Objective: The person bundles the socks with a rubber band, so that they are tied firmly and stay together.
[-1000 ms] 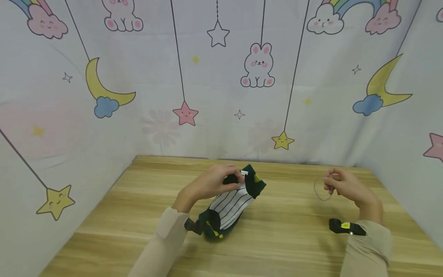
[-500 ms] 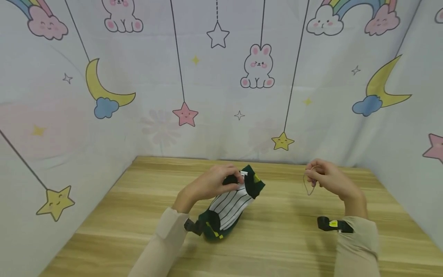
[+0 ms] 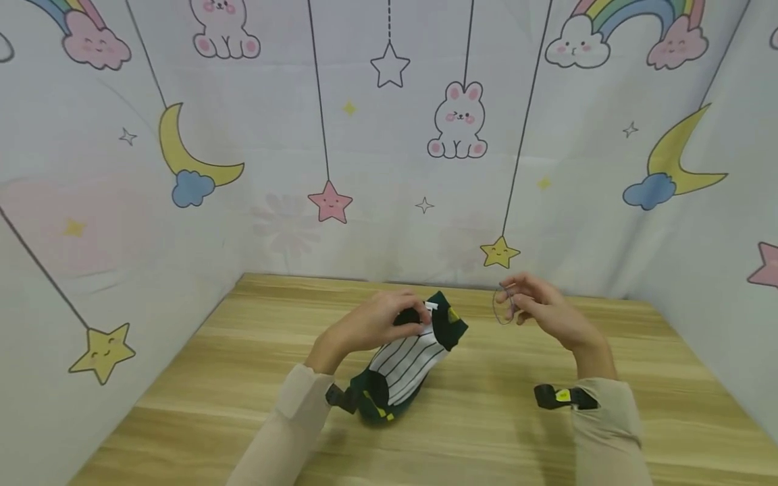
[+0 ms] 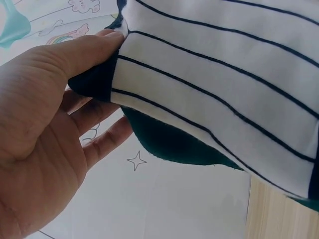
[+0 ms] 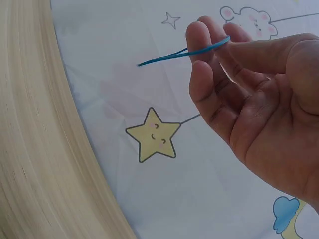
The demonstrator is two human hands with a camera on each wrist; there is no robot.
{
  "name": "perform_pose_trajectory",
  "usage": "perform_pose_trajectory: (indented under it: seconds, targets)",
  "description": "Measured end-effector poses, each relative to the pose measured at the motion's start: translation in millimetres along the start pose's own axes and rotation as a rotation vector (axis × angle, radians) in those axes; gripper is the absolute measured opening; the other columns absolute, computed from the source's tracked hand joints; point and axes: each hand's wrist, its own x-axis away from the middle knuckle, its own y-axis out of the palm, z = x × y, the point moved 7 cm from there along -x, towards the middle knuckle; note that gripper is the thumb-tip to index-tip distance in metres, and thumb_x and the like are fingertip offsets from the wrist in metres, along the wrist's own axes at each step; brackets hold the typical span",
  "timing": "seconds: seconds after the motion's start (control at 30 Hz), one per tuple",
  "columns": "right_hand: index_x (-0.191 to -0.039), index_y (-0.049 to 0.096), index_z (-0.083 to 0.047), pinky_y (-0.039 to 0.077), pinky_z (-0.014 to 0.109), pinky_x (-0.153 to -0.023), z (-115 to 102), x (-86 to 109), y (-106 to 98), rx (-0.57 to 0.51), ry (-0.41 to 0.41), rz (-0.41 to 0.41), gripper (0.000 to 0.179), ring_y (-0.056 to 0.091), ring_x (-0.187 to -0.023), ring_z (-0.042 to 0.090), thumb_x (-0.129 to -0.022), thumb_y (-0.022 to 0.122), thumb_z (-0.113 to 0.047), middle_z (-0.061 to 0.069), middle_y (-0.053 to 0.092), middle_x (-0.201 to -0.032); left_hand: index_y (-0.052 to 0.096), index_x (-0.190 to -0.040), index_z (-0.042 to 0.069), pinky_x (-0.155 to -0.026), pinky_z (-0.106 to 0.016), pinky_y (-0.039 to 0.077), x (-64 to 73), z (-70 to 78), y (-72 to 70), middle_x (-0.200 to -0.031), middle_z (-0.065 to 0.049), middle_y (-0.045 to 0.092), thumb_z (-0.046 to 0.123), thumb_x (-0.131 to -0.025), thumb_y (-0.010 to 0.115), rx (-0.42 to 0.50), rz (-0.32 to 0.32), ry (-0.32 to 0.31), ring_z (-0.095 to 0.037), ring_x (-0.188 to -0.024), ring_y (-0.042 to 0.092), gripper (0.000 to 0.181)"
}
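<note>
In the head view my left hand (image 3: 383, 320) pinches the upper part of a striped sock (image 3: 407, 368), white with thin black lines and dark green ends with yellow marks. The left wrist view shows the thumb on the fabric's edge, other fingers behind the sock (image 4: 209, 94), and a dark green layer hanging under the striped one. A small white tag (image 3: 430, 306) shows near the fingertips. My right hand (image 3: 553, 317) is raised to the right of the sock, apart from it. Its thumb and fingers hold a thin blue rubber band (image 5: 169, 58), which hangs as a narrow loop.
Both hands work over a light wooden table (image 3: 486, 432). A white cloth backdrop (image 3: 389, 155) with printed bunnies, stars and moons stands behind and at both sides. Black wrist cameras (image 3: 565, 397) sit at the cuffs of beige sleeves (image 3: 608, 432).
My right hand has moved left toward the sock with the rubber band, its fingers spreading a little. The left hand and sock have stayed in place.
</note>
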Motion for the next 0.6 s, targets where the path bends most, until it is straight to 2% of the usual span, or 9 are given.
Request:
perform_pose_trajectory:
  seconds: [0.13,0.27,0.43,0.6]
  targets:
    - [-0.136,0.046,-0.009,0.054,0.03,-0.071,-4.6,-2.4,0.6,-0.021,-0.05,0.007,0.029,0.068,-0.086,0.027,-0.107,0.046,-0.009,0.015,0.057,-0.124,0.068,-0.108,0.012,-0.089,-0.024,0.051,0.0,-0.3,-0.2,-0.109,0.003,0.065,0.013,-0.096,0.068,0.007,-0.01,-0.01,-0.008,-0.1,0.061,0.012]
    - [-0.136,0.049,-0.008,0.054,0.03,-0.066,-9.2,-3.2,0.0,-0.048,-0.096,0.016,0.031,0.068,-0.077,0.024,-0.105,0.049,-0.005,0.008,0.058,-0.125,0.068,-0.107,0.011,-0.089,-0.024,0.051,-0.3,0.0,-0.9,-0.108,0.003,0.065,0.012,-0.096,0.069,0.005,0.0,0.001,-0.008,-0.099,0.061,0.012]
    - [-0.137,0.048,-0.008,0.052,0.029,-0.055,-13.1,-4.6,2.7,-0.112,-0.115,0.013,0.035,0.066,-0.066,0.023,-0.102,0.053,-0.002,0.012,0.059,-0.133,0.068,-0.107,0.012,-0.089,-0.024,0.05,0.0,-0.3,-0.9,-0.108,0.003,0.065,0.013,-0.096,0.069,-0.004,-0.003,0.001,-0.008,-0.1,0.061,0.012]
    - [-0.122,0.045,-0.006,0.049,0.026,-0.048,-15.3,-6.7,6.7,-0.159,-0.109,0.025,0.025,0.065,-0.058,0.021,-0.1,0.057,-0.001,0.006,0.064,-0.13,0.068,-0.107,0.012,-0.088,-0.024,0.051,0.5,-0.9,-0.1,-0.108,0.003,0.064,0.013,-0.096,0.069,-0.004,-0.011,-0.013,-0.009,-0.1,0.06,0.011]
